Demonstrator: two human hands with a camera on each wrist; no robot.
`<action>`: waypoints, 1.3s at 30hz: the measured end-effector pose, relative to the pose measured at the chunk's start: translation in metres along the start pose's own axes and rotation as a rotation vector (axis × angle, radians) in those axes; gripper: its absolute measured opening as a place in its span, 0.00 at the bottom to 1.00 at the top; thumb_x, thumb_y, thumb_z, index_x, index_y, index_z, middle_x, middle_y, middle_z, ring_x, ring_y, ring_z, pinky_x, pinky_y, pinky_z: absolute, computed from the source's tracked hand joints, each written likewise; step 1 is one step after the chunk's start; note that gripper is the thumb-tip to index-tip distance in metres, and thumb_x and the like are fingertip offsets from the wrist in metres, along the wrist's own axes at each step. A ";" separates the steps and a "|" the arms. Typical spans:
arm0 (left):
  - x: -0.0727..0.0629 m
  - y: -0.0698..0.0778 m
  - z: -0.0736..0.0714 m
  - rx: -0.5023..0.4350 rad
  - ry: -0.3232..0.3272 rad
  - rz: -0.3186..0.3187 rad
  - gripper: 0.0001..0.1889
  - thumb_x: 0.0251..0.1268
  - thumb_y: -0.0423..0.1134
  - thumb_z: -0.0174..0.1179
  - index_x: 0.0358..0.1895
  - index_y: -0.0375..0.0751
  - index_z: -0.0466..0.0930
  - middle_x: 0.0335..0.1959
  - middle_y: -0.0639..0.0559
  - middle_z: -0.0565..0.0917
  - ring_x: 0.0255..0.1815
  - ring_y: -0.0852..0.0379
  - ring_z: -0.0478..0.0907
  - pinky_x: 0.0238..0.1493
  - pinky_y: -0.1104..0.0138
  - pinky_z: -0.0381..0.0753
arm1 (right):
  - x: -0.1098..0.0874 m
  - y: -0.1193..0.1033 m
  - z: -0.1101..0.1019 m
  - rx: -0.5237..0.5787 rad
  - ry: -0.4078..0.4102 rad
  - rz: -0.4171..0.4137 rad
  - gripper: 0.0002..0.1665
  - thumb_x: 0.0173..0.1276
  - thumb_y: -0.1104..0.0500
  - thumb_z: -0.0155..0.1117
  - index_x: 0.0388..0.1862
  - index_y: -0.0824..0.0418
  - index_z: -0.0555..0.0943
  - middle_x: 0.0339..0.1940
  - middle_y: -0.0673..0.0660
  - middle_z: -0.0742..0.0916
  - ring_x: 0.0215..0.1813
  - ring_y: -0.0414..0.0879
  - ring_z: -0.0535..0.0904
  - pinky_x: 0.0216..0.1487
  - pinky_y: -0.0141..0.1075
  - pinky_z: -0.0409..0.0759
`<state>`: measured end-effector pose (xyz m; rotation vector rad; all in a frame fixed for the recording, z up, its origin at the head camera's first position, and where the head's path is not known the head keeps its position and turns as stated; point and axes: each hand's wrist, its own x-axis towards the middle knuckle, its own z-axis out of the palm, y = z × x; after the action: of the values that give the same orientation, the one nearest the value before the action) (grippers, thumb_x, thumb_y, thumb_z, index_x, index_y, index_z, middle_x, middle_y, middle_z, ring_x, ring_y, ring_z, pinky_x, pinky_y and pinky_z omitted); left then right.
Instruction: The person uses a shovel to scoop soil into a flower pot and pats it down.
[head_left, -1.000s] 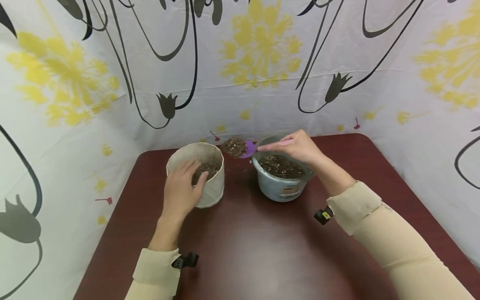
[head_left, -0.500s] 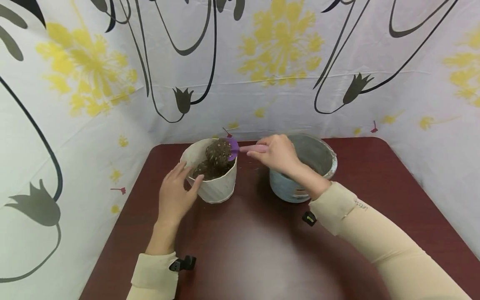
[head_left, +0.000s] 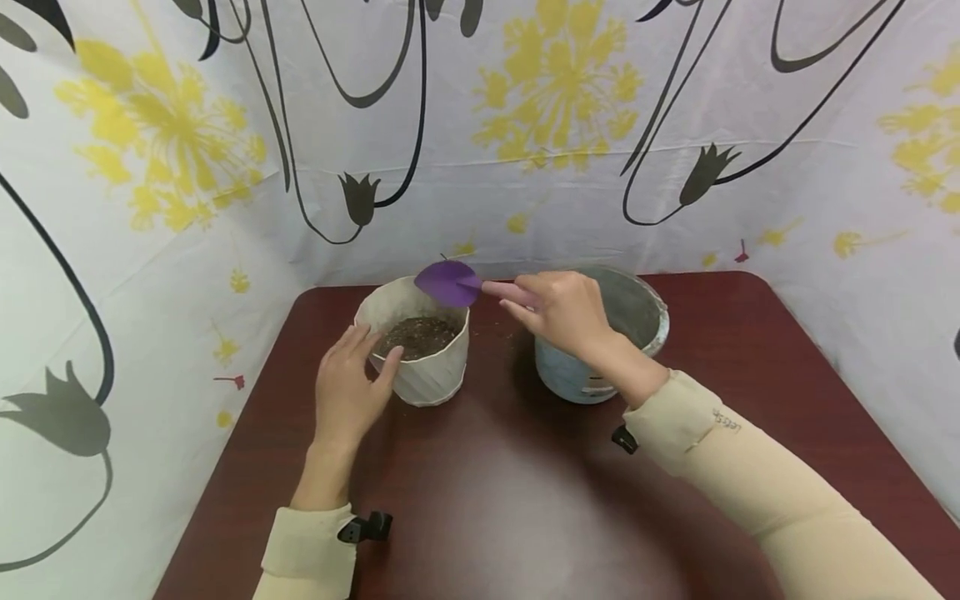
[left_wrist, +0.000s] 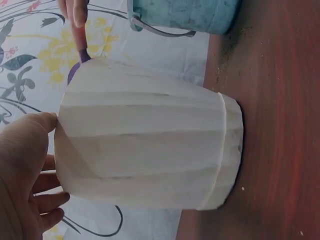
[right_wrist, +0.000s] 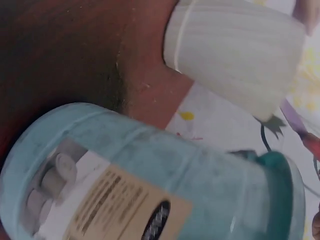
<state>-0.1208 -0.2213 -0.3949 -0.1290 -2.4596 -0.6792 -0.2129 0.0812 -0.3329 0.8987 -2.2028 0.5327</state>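
Note:
With curled fingers my right hand [head_left: 566, 312] grips the pink handle of a small garden trowel [head_left: 448, 284]. Its purple blade is turned over above the far right rim of a white flower pot [head_left: 431, 379], and no soil shows on it. Dark potting soil [head_left: 418, 337] lies inside the pot. My left hand [head_left: 348, 387] rests its spread thumb and fingers against the pot's near left rim; the left wrist view shows the fingertips touching the pot [left_wrist: 145, 135]. In the right wrist view only a bit of the right hand shows at the edge.
A pale blue bucket [head_left: 564, 373] stands right of the pot, under my right forearm; its contents are mostly hidden. Its wire handle [left_wrist: 165, 32] hangs down the side. Soil crumbs lie on the dark red table [head_left: 487, 483]. A patterned cloth [head_left: 450, 167] hangs behind.
The trowel, heaped with soil, has moved left from over the bucket to the pot and tipped over; its soil has dropped in. The left hand has stayed at the pot's rim.

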 end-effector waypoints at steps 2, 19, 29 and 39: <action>0.004 0.003 0.001 0.009 -0.002 0.019 0.25 0.70 0.52 0.63 0.54 0.31 0.85 0.61 0.36 0.81 0.68 0.38 0.74 0.71 0.47 0.66 | -0.002 0.006 -0.009 0.022 -0.014 0.073 0.13 0.61 0.49 0.76 0.24 0.54 0.84 0.18 0.51 0.85 0.19 0.52 0.79 0.17 0.47 0.72; 0.028 0.035 0.018 -0.091 -0.019 0.133 0.21 0.69 0.47 0.64 0.54 0.32 0.85 0.60 0.39 0.83 0.65 0.41 0.77 0.68 0.45 0.70 | -0.021 0.036 -0.049 0.016 -0.041 0.331 0.14 0.60 0.46 0.77 0.36 0.54 0.93 0.29 0.53 0.92 0.28 0.55 0.87 0.28 0.49 0.77; 0.034 0.061 0.031 -0.105 -0.022 0.219 0.20 0.69 0.45 0.65 0.54 0.32 0.85 0.61 0.39 0.82 0.68 0.41 0.74 0.66 0.47 0.73 | -0.027 0.044 -0.073 -0.002 -0.181 0.510 0.16 0.60 0.44 0.76 0.36 0.55 0.93 0.30 0.57 0.91 0.36 0.59 0.87 0.35 0.56 0.79; 0.035 0.092 0.065 -0.133 -0.274 0.208 0.26 0.73 0.53 0.59 0.63 0.38 0.81 0.69 0.44 0.76 0.67 0.45 0.76 0.67 0.53 0.74 | -0.029 0.050 -0.094 0.017 -0.445 0.623 0.14 0.61 0.41 0.74 0.36 0.48 0.94 0.24 0.52 0.89 0.27 0.49 0.78 0.21 0.43 0.71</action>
<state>-0.1609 -0.1114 -0.3808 -0.5549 -2.6069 -0.7750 -0.1928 0.1833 -0.2959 0.3317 -2.9032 0.6823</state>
